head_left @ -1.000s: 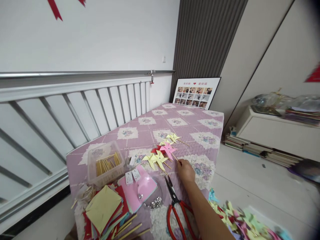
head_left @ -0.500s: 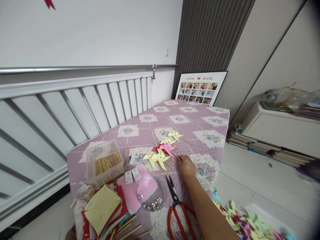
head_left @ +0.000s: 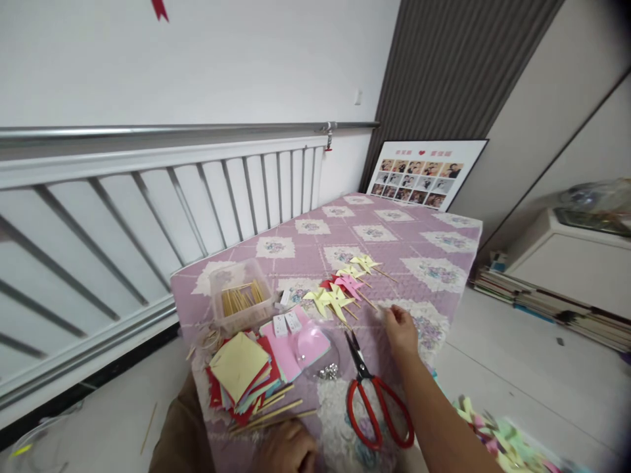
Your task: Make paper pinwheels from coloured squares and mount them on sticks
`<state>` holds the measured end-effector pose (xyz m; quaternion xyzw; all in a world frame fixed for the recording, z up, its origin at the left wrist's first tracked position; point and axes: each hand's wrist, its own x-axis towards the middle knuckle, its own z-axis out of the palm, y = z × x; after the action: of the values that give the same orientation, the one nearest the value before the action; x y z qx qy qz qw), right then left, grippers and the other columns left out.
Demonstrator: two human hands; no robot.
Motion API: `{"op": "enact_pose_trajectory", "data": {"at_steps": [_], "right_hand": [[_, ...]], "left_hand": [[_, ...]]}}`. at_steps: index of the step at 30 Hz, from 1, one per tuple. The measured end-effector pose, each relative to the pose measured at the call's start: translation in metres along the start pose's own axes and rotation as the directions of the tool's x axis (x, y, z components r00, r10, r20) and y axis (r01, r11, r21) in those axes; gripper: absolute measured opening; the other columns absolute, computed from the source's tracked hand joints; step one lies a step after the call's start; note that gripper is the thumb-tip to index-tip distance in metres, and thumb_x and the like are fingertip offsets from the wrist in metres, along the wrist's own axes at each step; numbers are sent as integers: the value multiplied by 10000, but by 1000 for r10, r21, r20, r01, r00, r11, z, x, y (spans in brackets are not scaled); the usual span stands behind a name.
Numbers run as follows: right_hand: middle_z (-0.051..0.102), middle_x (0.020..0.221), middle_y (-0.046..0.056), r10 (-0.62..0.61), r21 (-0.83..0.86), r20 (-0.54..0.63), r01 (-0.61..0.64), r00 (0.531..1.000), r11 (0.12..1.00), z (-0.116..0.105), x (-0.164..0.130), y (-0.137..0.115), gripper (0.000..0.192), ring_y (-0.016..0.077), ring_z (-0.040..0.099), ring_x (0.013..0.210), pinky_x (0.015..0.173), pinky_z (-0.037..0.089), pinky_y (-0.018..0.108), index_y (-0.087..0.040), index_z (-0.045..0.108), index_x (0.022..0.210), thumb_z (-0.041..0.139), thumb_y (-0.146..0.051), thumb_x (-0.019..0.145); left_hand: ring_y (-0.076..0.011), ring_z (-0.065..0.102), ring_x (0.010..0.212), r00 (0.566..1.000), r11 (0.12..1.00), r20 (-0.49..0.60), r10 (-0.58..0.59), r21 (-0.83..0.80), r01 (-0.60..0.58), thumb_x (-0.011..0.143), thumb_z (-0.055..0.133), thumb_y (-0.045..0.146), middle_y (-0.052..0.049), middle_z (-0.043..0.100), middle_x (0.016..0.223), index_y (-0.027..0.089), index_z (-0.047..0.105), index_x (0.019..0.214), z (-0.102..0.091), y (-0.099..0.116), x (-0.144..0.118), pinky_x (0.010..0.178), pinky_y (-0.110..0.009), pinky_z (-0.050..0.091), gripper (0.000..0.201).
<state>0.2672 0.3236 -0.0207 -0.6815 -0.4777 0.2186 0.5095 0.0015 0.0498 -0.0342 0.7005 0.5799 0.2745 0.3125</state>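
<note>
Currently, right hand (head_left: 401, 330) hovers empty, fingers loosely spread, just beside the paper pinwheels (head_left: 340, 292); left hand (head_left: 286, 447) rests curled, grip indeterminate.

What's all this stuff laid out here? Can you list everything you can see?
Paper pinwheels: several, yellow, pink and red, mid-bed in a row.
Scissors: one, red handles, near bed edge.
Paper squares: a stack, mixed colours, near corner.
Clear tub: one, holding wooden sticks.
Loose sticks: a few, tan, by the stack.
Quilt: one, purple, floral patches.
Photo board: one, leaning on wall.
Books: a row, on floor.
Right hand: empty, beside the pinwheels.
Left hand: at bed edge; grip unclear.
</note>
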Motion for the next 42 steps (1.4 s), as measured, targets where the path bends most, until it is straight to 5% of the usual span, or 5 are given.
{"op": "enact_pose_trajectory", "data": {"at_steps": [16, 22, 29, 36, 42], "right_hand": [[565, 1251, 179, -262, 109, 284, 240, 923, 965, -12, -275, -53, 433, 298, 604, 1066, 881, 508, 501, -181, 469, 1281, 491, -396, 905], [537, 1275, 211, -484, 20, 256, 496, 837, 868, -8, -289, -38, 397, 340, 525, 1178, 884, 494, 534, -157, 490, 1250, 515, -348, 903], [703, 884, 107, -294, 10, 382, 314, 876, 949, -9, -282, -39, 273, 258, 673, 821, 743, 557, 393, -177, 625, 969, 474, -399, 918], [726, 858, 77, -288, 14, 452, 316, 844, 949, -6, -283, -50, 269, 239, 686, 809, 739, 547, 342, -195, 661, 916, 489, -402, 915], [718, 823, 63, -332, 14, 457, 367, 825, 930, -5, -282, -52, 244, 222, 682, 768, 708, 543, 318, -195, 658, 899, 489, -370, 914]], "left_hand": [[-162, 574, 805, 988, 984, -116, 101, 161, -82, 759, 551, 85, -15, 658, 820, 207, 588, 770, -16, 15, -10, 713, -280, 374, 128], [-150, 566, 722, 988, 990, -103, 119, 86, -111, 760, 529, 74, -25, 649, 735, 188, 566, 677, -26, 16, -7, 659, -267, 380, 146], [-137, 602, 741, 981, 978, -192, 17, -201, -56, 777, 521, 63, -13, 679, 794, 197, 648, 802, -43, 11, -7, 693, -241, 449, 186], [-258, 551, 1071, 897, 963, -443, -12, 236, 130, 805, 553, 151, -107, 648, 1098, 186, 660, 1028, -131, -19, 13, 989, -430, 408, 250], [-316, 473, 1224, 939, 870, -323, -122, 421, 258, 751, 669, 324, -169, 563, 1285, 138, 593, 1198, -137, -42, 21, 1060, -462, 360, 491]]}}
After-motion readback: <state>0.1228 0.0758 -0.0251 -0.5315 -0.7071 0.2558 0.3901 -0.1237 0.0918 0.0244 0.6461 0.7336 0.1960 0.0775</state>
